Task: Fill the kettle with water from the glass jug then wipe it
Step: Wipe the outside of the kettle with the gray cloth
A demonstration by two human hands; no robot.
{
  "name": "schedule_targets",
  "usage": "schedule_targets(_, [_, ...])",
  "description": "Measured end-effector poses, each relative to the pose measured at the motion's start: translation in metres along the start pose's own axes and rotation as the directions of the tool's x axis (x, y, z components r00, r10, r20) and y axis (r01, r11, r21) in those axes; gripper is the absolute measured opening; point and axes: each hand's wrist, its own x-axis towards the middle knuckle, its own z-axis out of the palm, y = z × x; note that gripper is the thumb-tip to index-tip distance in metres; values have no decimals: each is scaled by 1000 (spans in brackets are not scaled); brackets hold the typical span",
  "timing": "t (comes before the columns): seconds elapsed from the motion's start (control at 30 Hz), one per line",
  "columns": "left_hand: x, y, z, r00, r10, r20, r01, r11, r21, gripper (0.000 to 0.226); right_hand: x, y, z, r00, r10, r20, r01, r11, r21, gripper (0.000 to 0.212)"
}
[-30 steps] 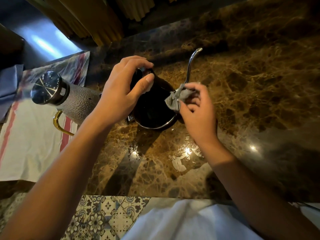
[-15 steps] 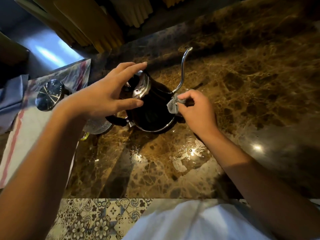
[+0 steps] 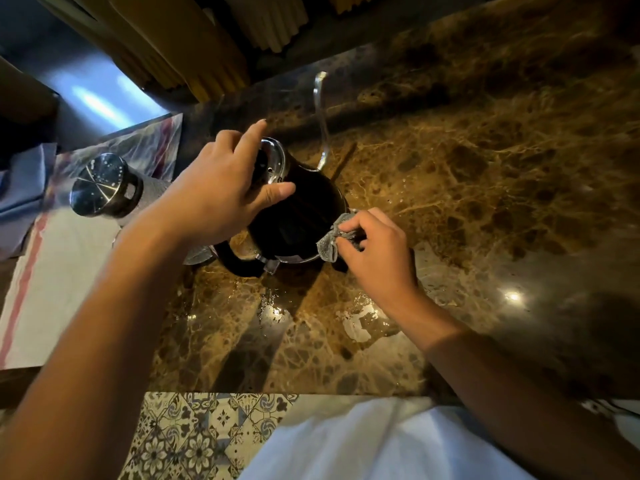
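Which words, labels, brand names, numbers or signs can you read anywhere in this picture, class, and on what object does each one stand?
None can be read.
The black kettle shows no legible marking.
The steel lid of the jug carries only water drops.
The grey cloth, striped towel and floor tiles bear patterns only, no lettering.

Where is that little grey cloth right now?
In the head view, the grey cloth is pinched in the right hand, pressed against the lower right side of the black kettle near its base, on the marble counter.
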Motion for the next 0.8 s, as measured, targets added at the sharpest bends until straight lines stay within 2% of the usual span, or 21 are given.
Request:
schedule_targets(0.1, [1,6,4,995,-90,-35,93,992,90,94,-4,0,8,1000,8,1,-8,1000,-26,9])
schedule_targets(0.23, [2,12,1,992,-123,-24,125,982,139,93,-14,-2,15,1000,-30,0,30,999,-38,11])
schedule_targets(0.33, [3,15,-1,986,-162,-34,165,968,189,94,-29,-11,28,994,-100,34,104,985,-141,15])
schedule_targets(0.43, [6,18,-3,978,-205,-46,210,949,235,100,-38,-19,41,992,-107,70,119,973,-196,22])
schedule_targets(0.57, [7,19,-5,978,-199,-58,207,940,271,104,-42,-23,35,970,-168,175,194,970,-144,19])
schedule_targets(0.63, [5,17,-4,982,-173,-73,187,943,274,103,-38,-24,18,977,-164,137,174,983,-65,16])
schedule_targets(0.73, [2,13,-2,990,-114,-82,132,953,273,97,-5,-19,-7,996,-77,-45,76,997,-31,15])
schedule_targets(0.8, [-1,8,0,996,-76,-54,88,961,262,97,25,-12,-14,995,-42,-88,44,999,17,18])
